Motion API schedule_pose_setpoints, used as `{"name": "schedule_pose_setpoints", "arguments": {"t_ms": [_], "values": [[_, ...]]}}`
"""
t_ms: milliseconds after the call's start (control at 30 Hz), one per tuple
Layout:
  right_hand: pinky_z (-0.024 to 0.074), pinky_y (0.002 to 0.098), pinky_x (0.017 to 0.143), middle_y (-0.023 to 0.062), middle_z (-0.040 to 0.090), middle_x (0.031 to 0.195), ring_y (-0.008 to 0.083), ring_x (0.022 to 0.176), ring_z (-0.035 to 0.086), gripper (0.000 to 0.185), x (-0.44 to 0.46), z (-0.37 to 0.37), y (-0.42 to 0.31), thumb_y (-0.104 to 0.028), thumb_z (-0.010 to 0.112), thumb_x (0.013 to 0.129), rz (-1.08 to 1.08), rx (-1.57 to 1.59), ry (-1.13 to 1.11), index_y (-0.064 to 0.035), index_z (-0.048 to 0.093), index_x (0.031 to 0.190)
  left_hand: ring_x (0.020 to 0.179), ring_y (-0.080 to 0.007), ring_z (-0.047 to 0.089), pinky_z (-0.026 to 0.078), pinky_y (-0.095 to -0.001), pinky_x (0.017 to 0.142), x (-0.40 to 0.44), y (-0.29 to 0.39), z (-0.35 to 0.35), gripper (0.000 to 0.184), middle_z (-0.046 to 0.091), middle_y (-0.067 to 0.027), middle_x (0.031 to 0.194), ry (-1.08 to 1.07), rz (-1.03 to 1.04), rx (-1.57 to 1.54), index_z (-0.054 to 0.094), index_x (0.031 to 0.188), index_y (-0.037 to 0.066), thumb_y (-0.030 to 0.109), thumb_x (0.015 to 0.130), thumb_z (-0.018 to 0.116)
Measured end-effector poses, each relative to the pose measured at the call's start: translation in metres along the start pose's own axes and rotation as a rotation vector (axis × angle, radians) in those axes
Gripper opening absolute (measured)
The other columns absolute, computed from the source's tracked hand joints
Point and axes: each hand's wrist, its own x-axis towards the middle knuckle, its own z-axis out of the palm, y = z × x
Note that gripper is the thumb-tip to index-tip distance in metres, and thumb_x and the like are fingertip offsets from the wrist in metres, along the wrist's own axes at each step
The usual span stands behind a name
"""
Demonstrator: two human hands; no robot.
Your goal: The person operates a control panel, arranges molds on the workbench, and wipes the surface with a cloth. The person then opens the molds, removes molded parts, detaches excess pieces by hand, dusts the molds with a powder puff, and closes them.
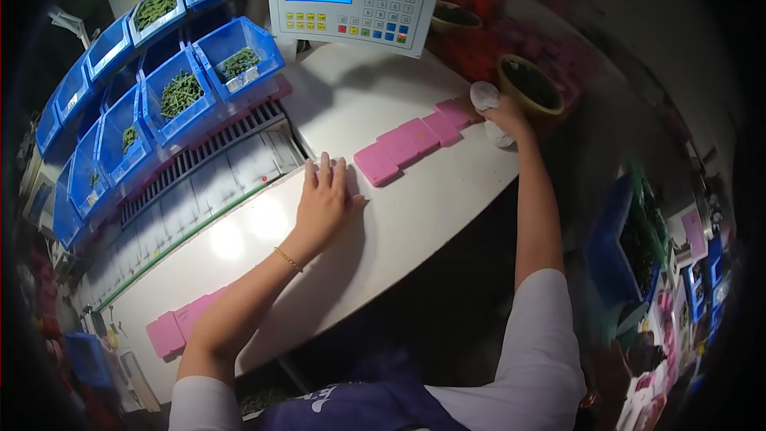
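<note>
My left hand [322,203] lies palm down on the white table [423,215], fingers stretched out and holding nothing. Just to its right is a row of flat pink pieces [408,142], which overlap or abut each other. At the far end of that row, my right hand [507,117] is closed around a soft-looking white bundle [483,96], which shows above and below the fingers. Whether it is one piece or two I cannot tell. A round tan-rimmed bowl [531,84] with dark contents sits just beyond that hand. Part of a second pink row [166,334] is hidden behind my left forearm.
Blue bins [179,100] with green plant pieces stand in tiers at left, above a slatted rack [215,160]. A control panel [355,0] with a lit blue screen stands at the back. Another bowl [456,16] rests by red material. Dark floor lies beyond the table's curved edge.
</note>
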Motion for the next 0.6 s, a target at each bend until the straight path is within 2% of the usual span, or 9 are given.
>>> {"name": "schedule_pose_setpoints", "arguments": {"t_ms": [100, 133, 167, 233, 300, 367, 433, 567, 600], "values": [[0.0516, 0.0387, 0.086, 0.0221, 0.072, 0.106, 0.0254, 0.099, 0.07, 0.06, 0.027, 0.011, 0.015, -0.038, 0.085, 0.074, 0.068, 0.055, -0.05, 0.0029, 0.068, 0.115, 0.143, -0.0473, 0.029, 0.017, -0.0549, 0.122, 0.012, 0.007, 0.021, 0.077, 0.039, -0.0346, 0.146, 0.096, 0.032, 0.04, 0.035, 0.146, -0.009, 0.046, 0.097, 0.056], [0.0517, 0.038, 0.085, 0.02, 0.072, 0.105, 0.0241, 0.097, 0.07, 0.06, 0.035, 0.017, 0.024, -0.037, 0.086, 0.074, 0.058, 0.019, -0.038, 0.0023, 0.069, 0.115, 0.141, -0.0476, 0.032, 0.019, -0.0567, 0.12, 0.015, 0.011, 0.023, 0.077, 0.043, -0.0325, 0.144, 0.17, 0.056, 0.05, 0.04, 0.144, -0.008, 0.048, 0.094, 0.058], [0.0519, 0.0374, 0.084, 0.0179, 0.073, 0.103, 0.0227, 0.096, 0.07, 0.06, 0.045, 0.027, 0.026, -0.037, 0.086, 0.073, 0.037, -0.015, -0.032, 0.0017, 0.069, 0.115, 0.141, -0.0481, 0.031, 0.023, -0.0572, 0.119, 0.017, 0.014, 0.029, 0.075, 0.04, -0.0324, 0.146, 0.189, 0.01, 0.002, 0.041, 0.145, -0.004, 0.048, 0.094, 0.058], [0.0516, 0.0363, 0.085, 0.0144, 0.073, 0.107, 0.0219, 0.097, 0.068, 0.061, 0.036, 0.018, 0.004, -0.032, 0.088, 0.072, 0.107, 0.054, -0.128, 0.0006, 0.068, 0.119, 0.143, -0.0474, 0.031, 0.03, -0.0605, 0.112, 0.021, 0.015, 0.042, 0.074, 0.034, -0.0294, 0.153, 0.165, -0.026, -0.072, 0.038, 0.149, 0.002, 0.046, 0.094, 0.058], [0.0508, 0.0361, 0.086, 0.0136, 0.072, 0.108, 0.0218, 0.099, 0.067, 0.062, 0.026, 0.017, -0.003, -0.028, 0.088, 0.073, 0.129, 0.158, -0.159, 0.0021, 0.066, 0.122, 0.145, -0.0425, 0.031, 0.035, -0.0644, 0.107, 0.019, 0.018, 0.037, 0.072, 0.033, -0.0273, 0.155, 0.119, -0.054, -0.005, 0.035, 0.152, 0.005, 0.047, 0.096, 0.054], [0.0509, 0.0372, 0.084, 0.015, 0.072, 0.107, 0.0231, 0.099, 0.068, 0.063, 0.035, 0.031, 0.032, -0.025, 0.087, 0.074, -0.041, 0.276, -0.198, 0.0052, 0.063, 0.123, 0.146, -0.0404, 0.031, 0.037, -0.0649, 0.105, 0.011, 0.014, 0.025, 0.065, 0.033, -0.0263, 0.155, 0.003, -0.096, 0.059, 0.036, 0.152, 0.007, 0.036, 0.097, 0.054], [0.0514, 0.0371, 0.083, 0.018, 0.072, 0.101, 0.0236, 0.097, 0.068, 0.057, -0.006, 0.027, -0.008, -0.023, 0.086, 0.074, -0.069, 0.226, -0.157, 0.0077, 0.065, 0.118, 0.147, -0.0397, 0.03, 0.038, -0.0657, 0.105, -0.009, -0.001, 0.009, 0.062, 0.032, -0.025, 0.157, -0.05, -0.124, 0.106, 0.035, 0.153, 0.009, 0.027, 0.096, 0.054], [0.0527, 0.0372, 0.084, 0.0187, 0.073, 0.098, 0.0274, 0.094, 0.071, 0.048, -0.073, 0.041, -0.084, -0.022, 0.084, 0.073, -0.119, 0.137, -0.207, 0.005, 0.069, 0.11, 0.148, -0.039, 0.029, 0.039, -0.0674, 0.104, -0.061, -0.048, -0.031, 0.065, 0.028, -0.0237, 0.159, -0.163, -0.211, 0.064, 0.033, 0.154, 0.013, 0.012, 0.092, 0.054], [0.0531, 0.0378, 0.083, 0.0186, 0.074, 0.098, 0.0284, 0.094, 0.071, 0.045, -0.094, 0.046, -0.106, -0.022, 0.084, 0.073, -0.147, 0.113, -0.184, 0.0037, 0.07, 0.107, 0.148, -0.0401, 0.027, 0.036, -0.0687, 0.105, -0.08, -0.059, -0.045, 0.067, 0.027, -0.0243, 0.159, -0.2, -0.267, 0.044, 0.032, 0.154, 0.013, 0.019, 0.092, 0.056]]}}
